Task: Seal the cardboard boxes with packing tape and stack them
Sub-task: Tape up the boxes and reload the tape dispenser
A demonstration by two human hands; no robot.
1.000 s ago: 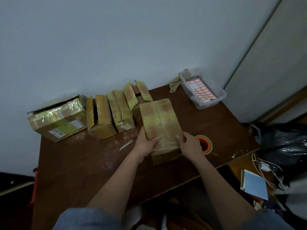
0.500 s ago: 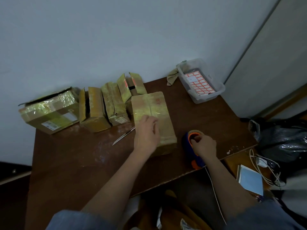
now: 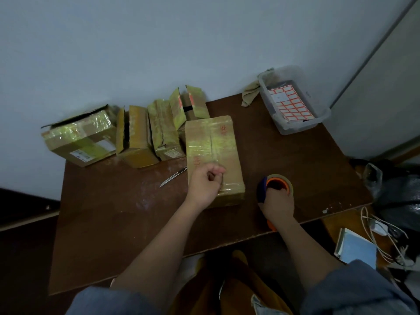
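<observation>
table – brown wood | on it – cardboard boxes, knife, tape dispenser, plastic bin, cloth

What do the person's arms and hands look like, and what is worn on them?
Both forearms are bare. The sleeves are blue-grey fabric, denim-like, ending near the elbows on both arms. The left hand and the right hand have no gloves. No watch, ring or bracelet is visible; the dim light hides finer detail.
</observation>
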